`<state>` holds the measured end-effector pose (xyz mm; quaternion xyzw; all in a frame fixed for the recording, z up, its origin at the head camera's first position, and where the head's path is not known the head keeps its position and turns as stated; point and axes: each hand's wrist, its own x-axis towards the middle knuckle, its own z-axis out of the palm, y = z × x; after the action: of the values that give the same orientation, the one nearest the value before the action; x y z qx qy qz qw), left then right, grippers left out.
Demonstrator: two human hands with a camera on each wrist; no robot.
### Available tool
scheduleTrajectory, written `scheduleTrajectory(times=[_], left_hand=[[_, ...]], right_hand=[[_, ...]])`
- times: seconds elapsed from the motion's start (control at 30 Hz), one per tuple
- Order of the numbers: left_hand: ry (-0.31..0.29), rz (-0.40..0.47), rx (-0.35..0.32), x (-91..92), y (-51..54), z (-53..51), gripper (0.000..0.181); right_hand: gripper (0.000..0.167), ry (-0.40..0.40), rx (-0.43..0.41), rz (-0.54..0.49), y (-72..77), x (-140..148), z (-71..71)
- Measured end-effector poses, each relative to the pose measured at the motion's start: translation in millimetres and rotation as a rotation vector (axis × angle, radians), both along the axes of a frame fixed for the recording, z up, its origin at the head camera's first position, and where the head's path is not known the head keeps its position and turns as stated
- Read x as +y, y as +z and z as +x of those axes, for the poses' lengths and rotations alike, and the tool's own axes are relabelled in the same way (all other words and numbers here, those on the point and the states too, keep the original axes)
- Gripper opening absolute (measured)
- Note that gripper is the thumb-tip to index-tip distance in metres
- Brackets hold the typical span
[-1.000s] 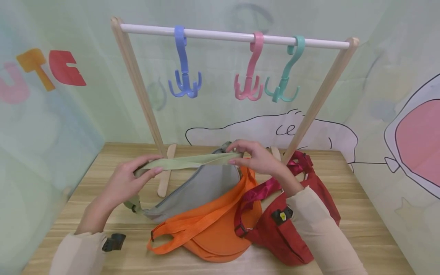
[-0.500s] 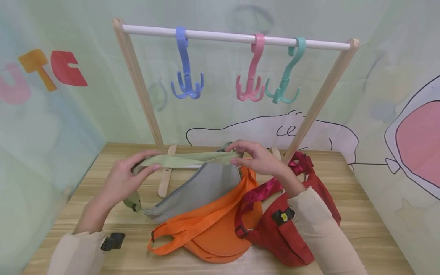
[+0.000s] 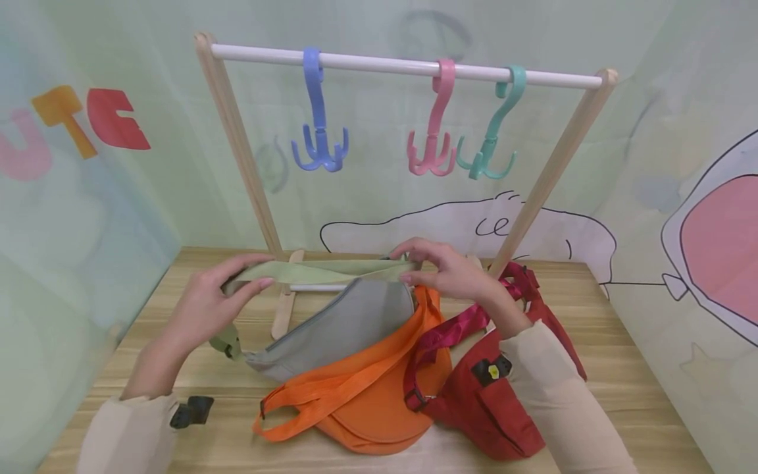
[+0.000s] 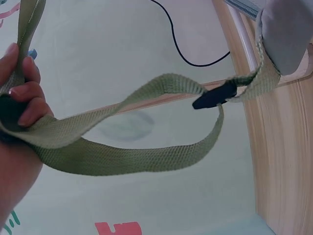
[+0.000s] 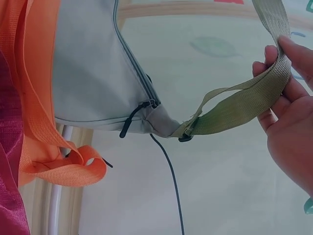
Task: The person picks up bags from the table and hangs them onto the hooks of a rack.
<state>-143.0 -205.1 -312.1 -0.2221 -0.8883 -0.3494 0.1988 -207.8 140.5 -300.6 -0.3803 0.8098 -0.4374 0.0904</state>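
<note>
A green strap (image 3: pixel 331 270) is stretched level between both hands above a grey bag (image 3: pixel 349 322). The left hand (image 3: pixel 207 306) grips its left end; in the left wrist view that hand (image 4: pixel 24 98) has its fingers curled round the webbing, and a looped part of the strap (image 4: pixel 122 156) runs to a black buckle (image 4: pixel 215 95). The right hand (image 3: pixel 447 271) pinches the other end between thumb and fingers. In the right wrist view the strap (image 5: pixel 244 105) passes through the right hand (image 5: pixel 293 103) and joins the grey bag (image 5: pixel 93 63) beside its zip.
An orange bag (image 3: pixel 379 408) and a red bag (image 3: pixel 503 401) lie on the wooden table (image 3: pixel 237 408). Behind them stands a rack with a white bar (image 3: pixel 379 64), from which hang a blue hook (image 3: pixel 318 131), a pink hook (image 3: pixel 435 131) and a green hook (image 3: pixel 493 131).
The left hand has moved slightly left and up with the strap. The right hand has shifted a little to the right, still pinching it. The bags remain on the table.
</note>
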Motion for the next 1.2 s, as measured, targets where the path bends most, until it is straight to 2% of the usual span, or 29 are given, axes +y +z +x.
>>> scheduleTrajectory(times=[0.2, 0.53, 1.0, 1.2], left_hand=[[0.022, -0.002, -0.006, -3.3, 2.7, -0.3, 0.032], [0.037, -0.006, -0.004, -6.2, 3.5, -0.6, 0.033], [0.066, -0.017, -0.01, -8.6, -3.1, -4.9, 0.031], [0.062, -0.019, 0.005, -7.8, -4.9, -5.9, 0.031]], right_hand=[[0.033, -0.025, 0.011, 0.022, 3.3, 4.1, -0.2], [0.03, -0.003, 0.057, -0.017, 2.1, 8.3, -1.9], [0.023, 0.084, 0.122, -0.038, -2.0, 7.7, -3.8], [0.02, 0.101, 0.11, -0.03, -3.9, 7.9, -3.6]])
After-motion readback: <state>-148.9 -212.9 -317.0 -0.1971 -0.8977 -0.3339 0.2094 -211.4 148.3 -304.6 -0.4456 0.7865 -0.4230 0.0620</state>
